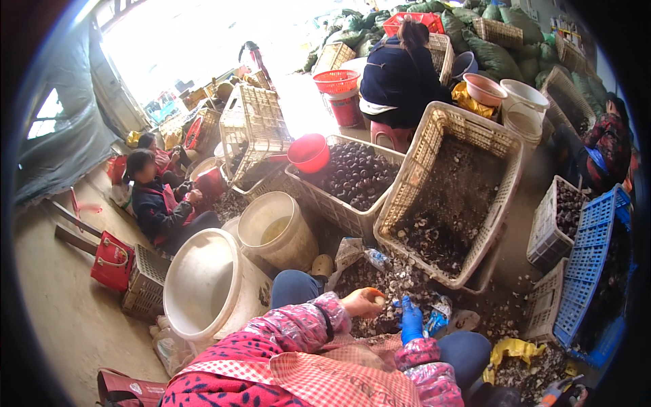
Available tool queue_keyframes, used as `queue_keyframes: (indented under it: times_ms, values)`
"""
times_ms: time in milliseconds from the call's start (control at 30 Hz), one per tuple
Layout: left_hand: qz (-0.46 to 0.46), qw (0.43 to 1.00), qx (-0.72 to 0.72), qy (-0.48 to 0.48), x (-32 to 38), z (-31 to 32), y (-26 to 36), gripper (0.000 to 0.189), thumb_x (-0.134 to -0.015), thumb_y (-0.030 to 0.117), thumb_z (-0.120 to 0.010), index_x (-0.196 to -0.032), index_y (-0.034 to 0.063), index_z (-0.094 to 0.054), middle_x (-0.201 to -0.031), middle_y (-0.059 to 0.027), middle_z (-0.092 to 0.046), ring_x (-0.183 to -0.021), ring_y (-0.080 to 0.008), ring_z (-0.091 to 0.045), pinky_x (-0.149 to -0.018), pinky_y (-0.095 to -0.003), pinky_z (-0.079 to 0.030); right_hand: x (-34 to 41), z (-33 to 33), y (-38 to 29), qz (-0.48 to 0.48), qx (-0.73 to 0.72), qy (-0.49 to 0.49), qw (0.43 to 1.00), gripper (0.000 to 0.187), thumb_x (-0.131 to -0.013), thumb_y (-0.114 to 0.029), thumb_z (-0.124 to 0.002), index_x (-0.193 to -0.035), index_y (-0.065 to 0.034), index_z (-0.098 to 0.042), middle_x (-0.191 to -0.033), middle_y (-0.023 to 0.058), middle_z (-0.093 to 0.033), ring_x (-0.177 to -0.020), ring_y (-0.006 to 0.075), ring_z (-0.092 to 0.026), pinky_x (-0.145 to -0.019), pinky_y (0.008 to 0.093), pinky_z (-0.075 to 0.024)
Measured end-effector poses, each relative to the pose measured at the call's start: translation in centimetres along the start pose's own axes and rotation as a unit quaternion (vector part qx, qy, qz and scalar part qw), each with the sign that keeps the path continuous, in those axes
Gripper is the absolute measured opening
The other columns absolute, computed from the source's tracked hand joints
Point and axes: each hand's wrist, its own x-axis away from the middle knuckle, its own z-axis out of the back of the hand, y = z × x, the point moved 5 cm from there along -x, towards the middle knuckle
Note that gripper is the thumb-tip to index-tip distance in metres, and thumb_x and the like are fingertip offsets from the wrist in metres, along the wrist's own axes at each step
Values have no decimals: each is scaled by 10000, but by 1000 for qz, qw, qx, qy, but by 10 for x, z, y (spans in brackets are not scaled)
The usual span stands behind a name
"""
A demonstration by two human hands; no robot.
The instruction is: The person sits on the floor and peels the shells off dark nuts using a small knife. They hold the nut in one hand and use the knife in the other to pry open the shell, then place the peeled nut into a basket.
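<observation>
My left hand (360,304), with orange covering on a finger, holds a pale peeled piece (379,300), apparently a water chestnut, over my lap. Close on its right is my right hand (411,321) in a blue rubber glove. Its fingers point up, and whether a tool sits in them is too small to tell. Below and beyond both hands spreads a heap of dark and pale peelings (391,279). A red checked apron (346,379) covers my lap. Ahead, a plastic crate (333,203) holds dark, round unpeeled water chestnuts (363,175), with a red dipper (308,153) on its edge.
A large white bucket (203,285) and a smaller bucket (274,229) stand at my left. A tilted dirty crate (452,198) rises ahead right; a blue crate (585,269) stands far right. Several people sit around, one with their back turned (399,76). Green sacks (493,61) are piled behind.
</observation>
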Motion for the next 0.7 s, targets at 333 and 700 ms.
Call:
queue_keyframes:
  times_ms: [333, 700]
  values:
    - [49, 956, 274, -89, 29, -5, -13, 376, -874, 75, -620, -1233, 33, -515, -1006, -57, -623, -872, -171, -643, -761, -304, -553, 44, -16, -49, 326, 196, -63, 923, 211, -909, -282, -615, -954, -77, -637, -806, 49, -639, -731, 104, -583, -696, 282, -491]
    - [17, 959, 274, -68, 40, 0, -15, 357, -863, 109, -655, -1199, 36, -556, -943, -24, -621, -854, -116, -606, -757, -246, -519, 37, -9, -41, 246, 221, 40, 943, 280, -901, -331, -620, -885, -52, -633, -694, 64, -633, -626, 134, -570, -590, 318, -467]
